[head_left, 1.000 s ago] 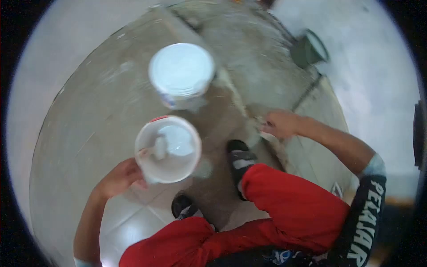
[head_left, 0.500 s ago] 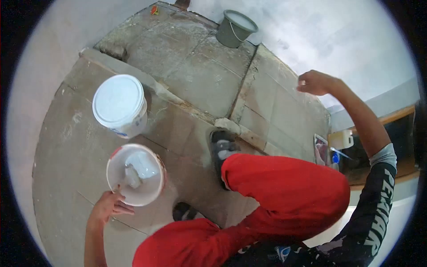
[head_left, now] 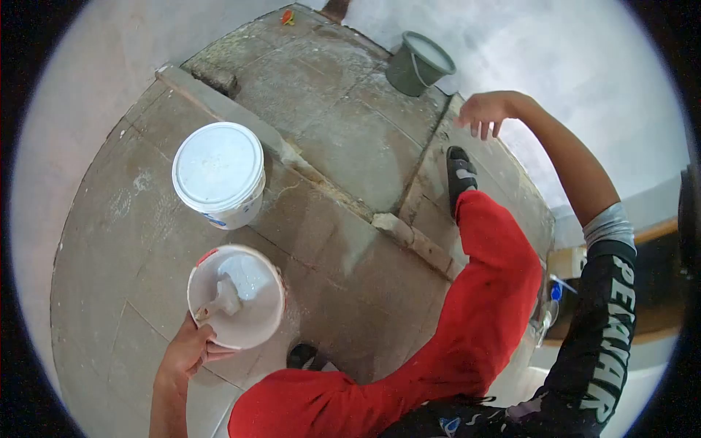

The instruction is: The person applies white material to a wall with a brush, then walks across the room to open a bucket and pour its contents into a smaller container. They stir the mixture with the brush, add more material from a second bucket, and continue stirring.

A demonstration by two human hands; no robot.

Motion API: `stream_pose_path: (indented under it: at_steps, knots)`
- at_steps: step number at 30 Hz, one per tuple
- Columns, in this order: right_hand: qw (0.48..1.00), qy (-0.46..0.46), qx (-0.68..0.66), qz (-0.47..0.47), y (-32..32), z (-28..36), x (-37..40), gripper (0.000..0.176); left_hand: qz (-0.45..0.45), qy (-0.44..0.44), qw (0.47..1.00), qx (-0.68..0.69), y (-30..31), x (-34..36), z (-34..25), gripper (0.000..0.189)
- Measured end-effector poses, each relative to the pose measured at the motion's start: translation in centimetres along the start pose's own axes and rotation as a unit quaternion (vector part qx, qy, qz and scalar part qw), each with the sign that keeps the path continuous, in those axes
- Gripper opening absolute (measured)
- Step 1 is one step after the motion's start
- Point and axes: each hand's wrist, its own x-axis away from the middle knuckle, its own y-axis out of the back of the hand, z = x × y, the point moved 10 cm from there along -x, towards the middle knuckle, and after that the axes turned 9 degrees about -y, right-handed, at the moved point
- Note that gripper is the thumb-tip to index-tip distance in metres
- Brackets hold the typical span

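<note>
My left hand (head_left: 188, 349) is closed on the near rim of an open white bucket (head_left: 252, 332), thumb at the rim and fingers below it outside. Inside the tilted bucket lies a paintbrush (head_left: 219, 301), its bristles coated white and its handle leaning towards my thumb. White paint (head_left: 248, 271) pools against the inner wall. My right hand (head_left: 488, 112) is raised in the air at the upper right, fingers apart and hanging down, with nothing in it.
A lidded white bucket (head_left: 219, 168) stands just beyond the open one. A grey-green bucket (head_left: 418, 66) with a wire handle is by the far wall. A low raised ledge (head_left: 285, 153) crosses the tiled floor. Bottles (head_left: 556, 292) are at the right.
My right leg has stepped forward over the ledge. My left hand has taken a firmer hold of the bucket rim. The fingers of my right hand have spread.
</note>
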Motion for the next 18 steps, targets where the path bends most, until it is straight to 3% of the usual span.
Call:
stream_pose_path:
  at_steps: [2,5,8,10,13,14,17,18]
  knots:
    - [1.000,0.012,0.023,-0.008,1.2,-0.6,-6.0,0.056,-0.021,-0.006,1.000,0.008,-0.3,-0.3,0.7,0.077]
    - [0.999,0.016,0.023,-0.027,2.8,-2.2,-14.1,0.059,-0.086,0.002,0.992,-0.088,-1.2,1.1,-0.9,0.081]
    - [1.000,0.001,0.016,-0.014,4.7,-5.2,-22.6,0.057,-0.104,0.043,0.987,-0.114,-5.3,2.1,-3.6,0.070]
    - [0.999,0.009,0.032,-0.021,6.5,-5.9,-27.1,0.056,-0.142,0.064,0.974,-0.163,-6.8,2.0,-4.9,0.082]
    - [0.996,0.045,-0.001,-0.072,10.1,-7.3,-34.4,0.050,-0.170,0.107,0.969,-0.145,-12.0,-0.1,-7.9,0.079]
    - [0.996,0.079,-0.033,-0.035,11.1,-7.4,-35.9,0.050,-0.176,0.117,0.965,-0.153,-13.3,-1.1,-8.8,0.079]
    - [0.999,0.047,0.024,0.002,15.4,-9.2,-38.2,0.049,-0.156,0.097,0.968,-0.169,-18.7,-6.4,-11.9,0.073]
    - [0.993,0.097,0.006,-0.074,18.5,-8.6,-37.6,0.047,-0.155,0.085,0.973,-0.147,-21.2,-9.0,-13.3,0.068]
